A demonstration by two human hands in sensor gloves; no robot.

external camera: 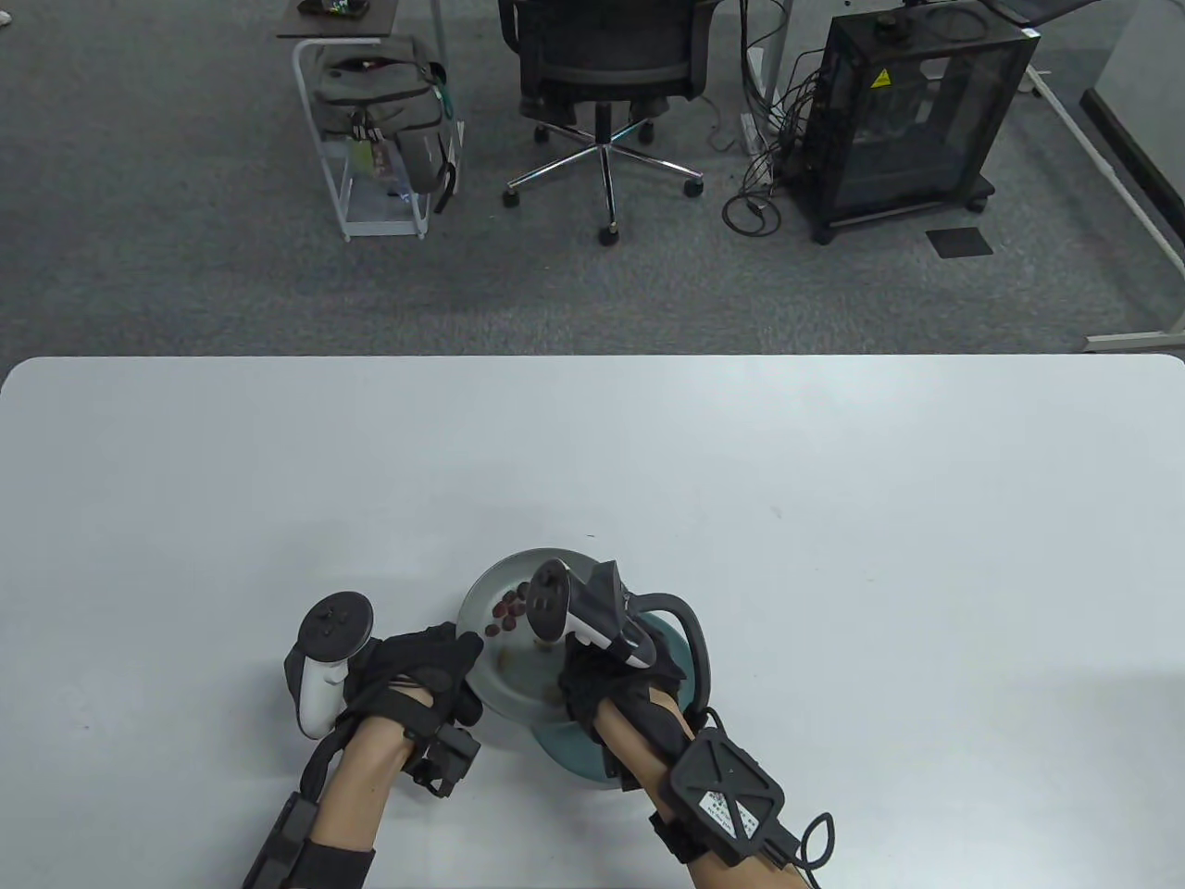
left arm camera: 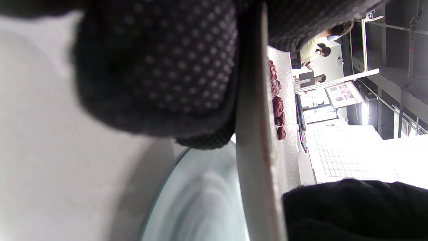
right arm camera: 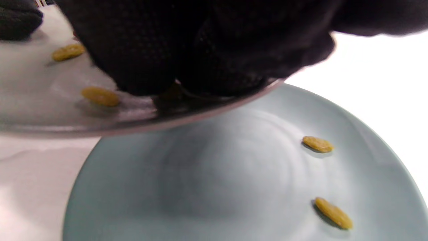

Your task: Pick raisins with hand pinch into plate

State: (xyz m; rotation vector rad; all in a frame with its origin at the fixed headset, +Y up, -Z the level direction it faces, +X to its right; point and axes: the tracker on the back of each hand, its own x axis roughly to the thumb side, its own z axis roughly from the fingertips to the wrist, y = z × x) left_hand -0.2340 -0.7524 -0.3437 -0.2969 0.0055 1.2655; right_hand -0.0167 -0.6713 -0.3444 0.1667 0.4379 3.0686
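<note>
A grey plate lies tilted over a teal plate near the table's front edge. My left hand grips the grey plate's left rim and holds it raised above the teal plate. Greenish raisins lie on the grey plate, and two raisins lie on the teal plate. My right hand reaches over the grey plate. Its fingertips pinch together on a raisin at the plate's near rim.
Several dark red dried fruits sit on the grey plate's far side, also seen in the left wrist view. The white table stretches beyond the plates. An office chair and a cart stand on the floor behind.
</note>
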